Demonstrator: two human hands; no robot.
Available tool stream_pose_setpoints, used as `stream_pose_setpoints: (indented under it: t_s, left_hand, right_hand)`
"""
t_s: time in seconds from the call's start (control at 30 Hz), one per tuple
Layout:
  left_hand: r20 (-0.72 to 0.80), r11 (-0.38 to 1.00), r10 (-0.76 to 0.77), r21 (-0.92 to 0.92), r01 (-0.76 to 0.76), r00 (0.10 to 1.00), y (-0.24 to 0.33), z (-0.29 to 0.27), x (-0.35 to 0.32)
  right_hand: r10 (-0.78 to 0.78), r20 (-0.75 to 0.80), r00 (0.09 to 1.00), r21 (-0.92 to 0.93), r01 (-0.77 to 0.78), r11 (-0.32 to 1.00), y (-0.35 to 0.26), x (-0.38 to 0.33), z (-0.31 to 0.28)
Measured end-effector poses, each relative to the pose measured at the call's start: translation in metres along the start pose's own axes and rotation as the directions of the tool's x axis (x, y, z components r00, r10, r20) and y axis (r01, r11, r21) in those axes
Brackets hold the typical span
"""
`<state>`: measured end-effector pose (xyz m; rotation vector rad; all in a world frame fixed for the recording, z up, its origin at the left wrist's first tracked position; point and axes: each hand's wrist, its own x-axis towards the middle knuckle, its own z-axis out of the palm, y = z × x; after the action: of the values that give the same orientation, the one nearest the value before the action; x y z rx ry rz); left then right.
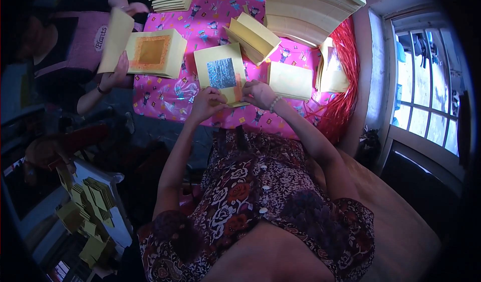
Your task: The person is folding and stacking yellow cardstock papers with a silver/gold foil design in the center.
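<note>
In front of me a yellow sheet of joss paper (204,66) with a shiny silver foil square lies on the pink table cover. An orange-tinted strip shows beside the foil, near its lower right. My left hand (206,104) pinches the near edge of this paper at its left side. At the near right corner my right hand (259,94), with a beaded bracelet on its wrist, has its fingers closed on the same paper. Fingertips partly hide the near edge. Whether one sheet or several lie under my fingers I cannot tell.
Close to my right hand lies a yellow paper stack (290,80); a folded bundle (254,37) and a tall pile (313,11) stand behind. Red plastic strands (345,76) hang at the right. A co-worker's hand (120,67) handles gold-foil joss paper (173,56) at the left.
</note>
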<state>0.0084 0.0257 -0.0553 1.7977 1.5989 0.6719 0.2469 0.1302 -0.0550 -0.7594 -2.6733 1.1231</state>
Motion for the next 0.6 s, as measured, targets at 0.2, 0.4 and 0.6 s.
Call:
stream_pose_setpoints:
  t_s: [0.2,0.4,0.6]
  left_hand:
    - [-0.012,0.995,0.003,-0.098,-0.005,1.0,-0.0003,0.005,0.0042]
    - [-0.021,0.99,0.023,-0.138,-0.026,1.0,-0.0017,0.0053,0.0039]
    - [-0.015,0.992,0.023,-0.123,-0.025,1.0,-0.001,0.005,0.0063]
  right_hand:
    - [0.03,0.03,0.999,-0.006,-0.029,1.0,0.0059,-0.0008,-0.0018]
    - [0.067,0.041,0.997,-0.016,-0.066,0.998,0.0031,-0.0008,-0.0023]
    - [0.041,0.028,0.999,-0.024,-0.041,0.999,0.0056,-0.0007,-0.0037]
